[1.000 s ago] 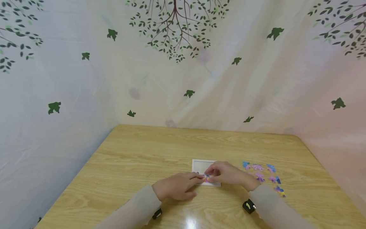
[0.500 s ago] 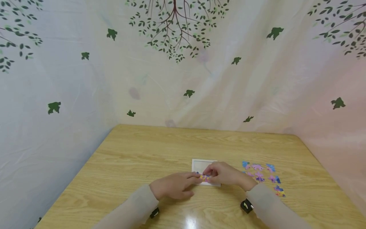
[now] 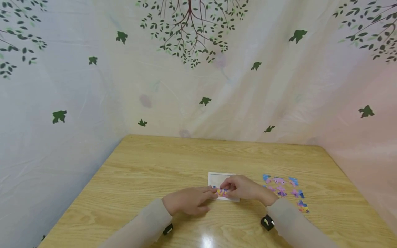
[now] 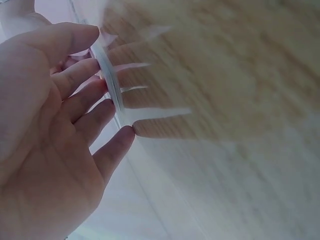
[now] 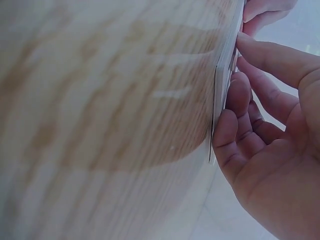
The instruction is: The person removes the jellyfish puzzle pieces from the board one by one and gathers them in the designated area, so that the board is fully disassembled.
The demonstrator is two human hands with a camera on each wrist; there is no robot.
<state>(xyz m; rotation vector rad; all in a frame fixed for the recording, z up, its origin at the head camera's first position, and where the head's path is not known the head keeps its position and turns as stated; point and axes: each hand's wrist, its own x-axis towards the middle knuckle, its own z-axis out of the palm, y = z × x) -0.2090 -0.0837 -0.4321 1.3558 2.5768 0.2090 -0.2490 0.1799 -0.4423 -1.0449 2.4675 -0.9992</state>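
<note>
A small white puzzle tray [image 3: 221,178] lies on the table in the head view. Pink, yellow and purple puzzle pieces [image 3: 222,192] sit along its near side. My left hand [image 3: 189,200] reaches over the tray's left edge, its fingers fairly straight and touching the pieces. From the right, my right hand [image 3: 245,187] bends over the tray, pinching a puzzle piece between thumb and forefinger; the fingers mostly hide that piece. In the left wrist view, the fingers [image 4: 102,120] lie along the tray's edge. The right wrist view has the thumb [image 5: 270,57] at the tray's top surface.
Loose puzzle pieces, among them a pink one with eyes [image 3: 279,180], a blue corner piece [image 3: 293,181] and a yellow-blue one [image 3: 303,206], lie right of the tray. The wooden table [image 3: 149,165] ends at a leaf-printed curtain [image 3: 173,86]. Black wrist cameras hang under both sleeves.
Both hands have shifted slightly left over the tray, and more of the yellow and pink pieces shows between them. In the last half second they have hardly moved.
</note>
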